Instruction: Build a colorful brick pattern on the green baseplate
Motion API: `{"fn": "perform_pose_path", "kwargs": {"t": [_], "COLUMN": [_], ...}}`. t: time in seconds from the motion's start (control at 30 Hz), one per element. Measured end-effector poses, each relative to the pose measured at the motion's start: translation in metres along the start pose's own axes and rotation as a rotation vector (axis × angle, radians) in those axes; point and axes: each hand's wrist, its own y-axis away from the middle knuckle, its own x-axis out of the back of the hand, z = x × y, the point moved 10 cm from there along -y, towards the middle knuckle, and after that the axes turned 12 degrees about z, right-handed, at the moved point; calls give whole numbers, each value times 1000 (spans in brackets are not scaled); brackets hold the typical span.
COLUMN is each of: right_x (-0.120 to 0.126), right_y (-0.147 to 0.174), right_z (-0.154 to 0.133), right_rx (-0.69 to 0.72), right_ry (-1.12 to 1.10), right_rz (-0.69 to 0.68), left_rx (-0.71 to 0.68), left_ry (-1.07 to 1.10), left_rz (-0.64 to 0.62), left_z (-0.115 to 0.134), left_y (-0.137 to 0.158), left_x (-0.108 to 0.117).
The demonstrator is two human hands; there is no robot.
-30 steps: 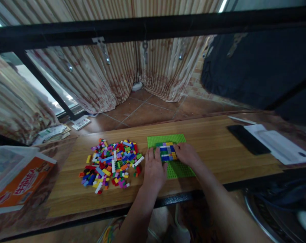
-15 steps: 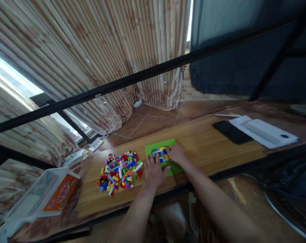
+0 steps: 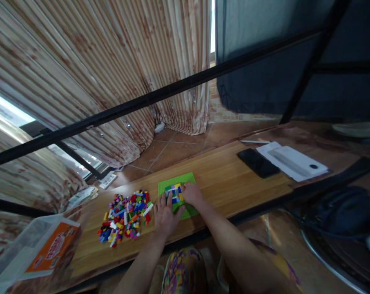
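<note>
A green toy-brick baseplate lies on the wooden board, with a low patch of joined coloured toy bricks at its middle. My left hand rests over the plate's left side, fingers stretched out and apart, the fingertips at the near-left edge of the patch. From the right, my right hand meets the patch with its fingers curled in and pressed together at the bricks' right edge. What those fingers pinch, if anything, is hidden. Left of my left hand spreads a pile of loose toy bricks in many colours.
A clear plastic box with an orange label stands left of the wooden board. Toward the right end lie a black phone-like slab and white papers. A black metal rail crosses beyond the board, before striped curtains.
The view has swung to the right, so the board and everything on it appear farther left. Both hands stay at the brick patch. Patterned cloth now shows below the board.
</note>
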Motion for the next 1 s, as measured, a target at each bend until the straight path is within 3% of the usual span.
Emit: {"fn": "perform_pose_path", "kwargs": {"t": [0.1,0.27,0.6,1.0], "right_x": [-3,-9,-6,-7], "right_y": [-1,0,3,13], "right_z": [3,5,12,29], "right_rx": [12,37,-18,-26], "right_ry": [11,-11,-108,-395], "right_rz": [-7,-20,-4,69], "left_rx": [-10,-16,31,132], "left_ry": [19,11,33,205], "left_rz": [98,144,147,85], "left_z": [-1,-4,-4,-4], "left_y": [8,16,17,21], "left_x": [-4,-10,-9,-9]}}
